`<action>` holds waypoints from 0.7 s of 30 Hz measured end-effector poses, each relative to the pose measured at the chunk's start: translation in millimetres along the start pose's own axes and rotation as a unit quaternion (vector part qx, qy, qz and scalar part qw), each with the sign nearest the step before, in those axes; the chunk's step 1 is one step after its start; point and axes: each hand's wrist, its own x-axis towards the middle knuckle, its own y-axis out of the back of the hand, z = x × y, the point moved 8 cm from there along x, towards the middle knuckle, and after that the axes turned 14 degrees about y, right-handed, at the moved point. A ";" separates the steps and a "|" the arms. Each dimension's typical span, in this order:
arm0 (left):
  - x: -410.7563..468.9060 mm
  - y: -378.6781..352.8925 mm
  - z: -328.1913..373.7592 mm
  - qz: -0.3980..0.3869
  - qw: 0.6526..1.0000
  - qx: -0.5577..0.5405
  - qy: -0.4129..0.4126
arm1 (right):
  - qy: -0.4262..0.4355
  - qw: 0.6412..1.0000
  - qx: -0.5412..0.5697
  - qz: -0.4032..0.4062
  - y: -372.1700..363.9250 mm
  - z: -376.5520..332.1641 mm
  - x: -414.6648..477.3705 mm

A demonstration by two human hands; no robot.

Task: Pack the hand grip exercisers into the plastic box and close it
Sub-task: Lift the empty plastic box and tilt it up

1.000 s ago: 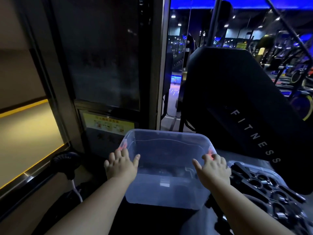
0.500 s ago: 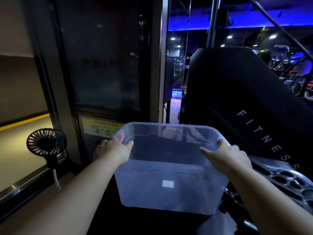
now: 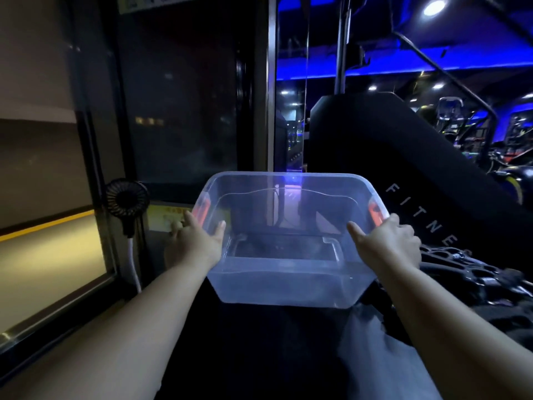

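A clear plastic box with orange side latches hangs in front of me, lidless and with nothing inside. My left hand grips its left rim, thumb inside the wall and fingers outside. My right hand grips the right rim the same way. Several black hand grip exercisers lie in a dark pile low on the right, just beyond my right wrist. No lid is in view.
A small black fan on a white stalk stands at the left by a window ledge. A dark glass door is straight ahead. A large black padded machine marked FITNESS rises at the right.
The box has risen with both hands holding its rims, and its base now shows from higher up. The view has tilted upward, so the fan and the door sit lower in the frame.
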 end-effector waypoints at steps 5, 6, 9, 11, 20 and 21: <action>-33.0 12.7 -22.9 0.027 0.998 -0.049 -0.028 | -0.028 0.995 0.089 0.031 6.8 16.8 -26.7; -37.3 14.6 -25.2 0.030 0.997 -0.056 -0.032 | -0.026 0.993 0.108 0.036 8.4 19.6 -29.6; -44.6 16.5 -30.3 0.041 0.996 -0.076 -0.039 | -0.017 0.982 0.175 0.066 10.5 28.7 -35.3; -48.0 15.6 -33.4 0.045 0.994 -0.086 -0.044 | -0.023 0.968 0.228 0.101 12.1 35.8 -38.9; -57.5 -6.3 -52.4 0.077 0.987 -0.121 -0.066 | -0.049 0.954 0.284 0.085 -18.2 53.3 -48.2; -56.2 -9.1 -53.2 0.080 0.986 -0.131 -0.068 | -0.045 0.954 0.286 0.083 -21.3 54.6 -47.4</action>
